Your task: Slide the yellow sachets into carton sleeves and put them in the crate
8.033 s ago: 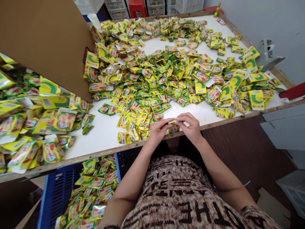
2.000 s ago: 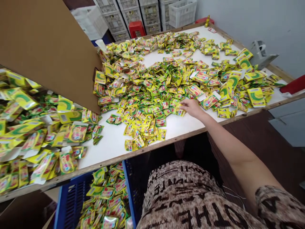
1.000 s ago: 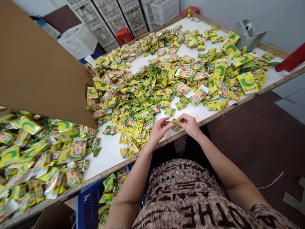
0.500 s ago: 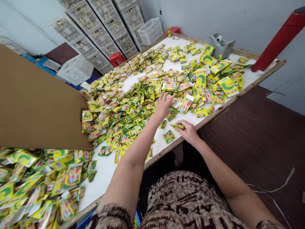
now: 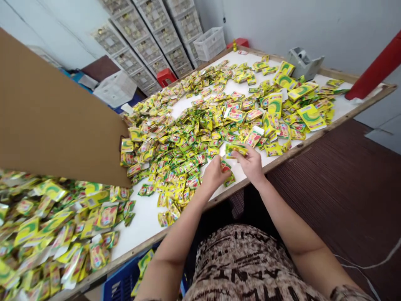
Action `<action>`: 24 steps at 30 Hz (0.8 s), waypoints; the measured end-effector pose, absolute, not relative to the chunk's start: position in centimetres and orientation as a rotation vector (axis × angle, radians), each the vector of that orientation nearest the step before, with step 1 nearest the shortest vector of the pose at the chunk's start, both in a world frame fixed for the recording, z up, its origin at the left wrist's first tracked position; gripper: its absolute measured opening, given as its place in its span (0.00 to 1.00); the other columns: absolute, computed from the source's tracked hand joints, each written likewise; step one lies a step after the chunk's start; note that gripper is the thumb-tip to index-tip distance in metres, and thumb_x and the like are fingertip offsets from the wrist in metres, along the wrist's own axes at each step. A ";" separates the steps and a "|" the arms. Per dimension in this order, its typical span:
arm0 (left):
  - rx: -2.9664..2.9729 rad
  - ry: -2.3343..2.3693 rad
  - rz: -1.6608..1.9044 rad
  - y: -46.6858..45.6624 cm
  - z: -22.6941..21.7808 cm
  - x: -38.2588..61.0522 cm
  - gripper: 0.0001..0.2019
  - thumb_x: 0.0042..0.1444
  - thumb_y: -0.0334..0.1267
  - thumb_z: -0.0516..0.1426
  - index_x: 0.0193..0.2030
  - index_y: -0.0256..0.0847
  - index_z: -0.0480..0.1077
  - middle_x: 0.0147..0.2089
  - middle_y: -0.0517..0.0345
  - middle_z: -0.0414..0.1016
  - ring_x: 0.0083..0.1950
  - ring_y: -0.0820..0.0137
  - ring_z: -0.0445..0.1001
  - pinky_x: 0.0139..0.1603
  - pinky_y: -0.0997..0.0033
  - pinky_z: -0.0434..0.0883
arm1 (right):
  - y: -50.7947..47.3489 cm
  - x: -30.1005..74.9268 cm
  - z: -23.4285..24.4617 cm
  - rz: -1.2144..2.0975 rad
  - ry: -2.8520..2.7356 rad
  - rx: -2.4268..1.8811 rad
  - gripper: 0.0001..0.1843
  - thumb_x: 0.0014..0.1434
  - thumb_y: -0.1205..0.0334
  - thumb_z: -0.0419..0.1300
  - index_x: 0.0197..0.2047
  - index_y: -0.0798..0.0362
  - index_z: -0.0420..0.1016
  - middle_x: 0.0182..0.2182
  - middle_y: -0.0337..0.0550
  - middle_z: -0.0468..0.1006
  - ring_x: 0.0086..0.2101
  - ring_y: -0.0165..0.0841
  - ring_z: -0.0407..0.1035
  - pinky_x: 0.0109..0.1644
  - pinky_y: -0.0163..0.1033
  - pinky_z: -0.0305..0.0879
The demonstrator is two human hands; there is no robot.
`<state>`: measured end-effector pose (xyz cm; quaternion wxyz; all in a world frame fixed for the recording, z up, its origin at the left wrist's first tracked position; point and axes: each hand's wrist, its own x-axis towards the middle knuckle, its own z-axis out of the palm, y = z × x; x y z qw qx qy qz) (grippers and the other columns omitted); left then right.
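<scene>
Small yellow-green sachets (image 5: 188,146) cover most of the white table (image 5: 147,217) in a wide heap. Near the table's front edge my left hand (image 5: 214,175) is closed on a sachet with a red print (image 5: 225,166). Just to its right my right hand (image 5: 250,161) pinches another yellow-green sachet (image 5: 234,149) by its edge. One more sachet (image 5: 230,180) lies on the table under my hands. Both hands are close together, almost touching.
A brown cardboard sheet (image 5: 53,121) leans over the table's left side, with larger yellow packets (image 5: 46,225) piled below it. A blue crate (image 5: 125,280) with sachets sits under the table. A tape dispenser (image 5: 302,60), a red pole (image 5: 376,67) and stacked white crates (image 5: 156,25) stand at the back.
My left hand has come back from the heap to the front edge with a sachet. My right hand has lifted slightly with its sachet. The camera has tilted a little.
</scene>
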<state>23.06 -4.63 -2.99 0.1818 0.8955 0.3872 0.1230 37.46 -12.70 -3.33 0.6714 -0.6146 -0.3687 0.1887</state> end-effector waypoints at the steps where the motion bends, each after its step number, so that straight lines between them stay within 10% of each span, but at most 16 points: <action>1: 2.422 1.176 0.425 -5.7 -3.7 22.3 0.17 0.49 0.41 0.63 0.42 0.44 0.61 0.35 0.58 0.69 0.36 0.64 0.70 0.35 0.67 0.65 | -12.2 36.8 -3.1 0.385 -0.952 -1.440 0.13 0.60 0.52 0.61 0.46 0.50 0.74 0.40 0.45 0.77 0.39 0.37 0.72 0.43 0.41 0.71; 15: 1.556 1.036 0.771 -8.4 -5.3 17.6 0.19 0.44 0.44 0.67 0.38 0.41 0.64 0.33 0.62 0.69 0.35 0.71 0.68 0.37 0.71 0.65 | -10.4 33.5 3.0 0.510 -2.186 -1.750 0.08 0.52 0.73 0.64 0.36 0.55 0.77 0.36 0.48 0.75 0.36 0.37 0.68 0.38 0.38 0.59; 24: 1.281 0.719 0.794 -8.0 -5.9 15.1 0.18 0.46 0.48 0.67 0.38 0.39 0.73 0.35 0.60 0.75 0.37 0.70 0.71 0.42 0.71 0.69 | -11.7 31.9 -0.4 0.387 -2.152 -1.535 0.08 0.61 0.58 0.63 0.34 0.51 0.82 0.52 0.51 0.73 0.56 0.49 0.59 0.54 0.54 0.62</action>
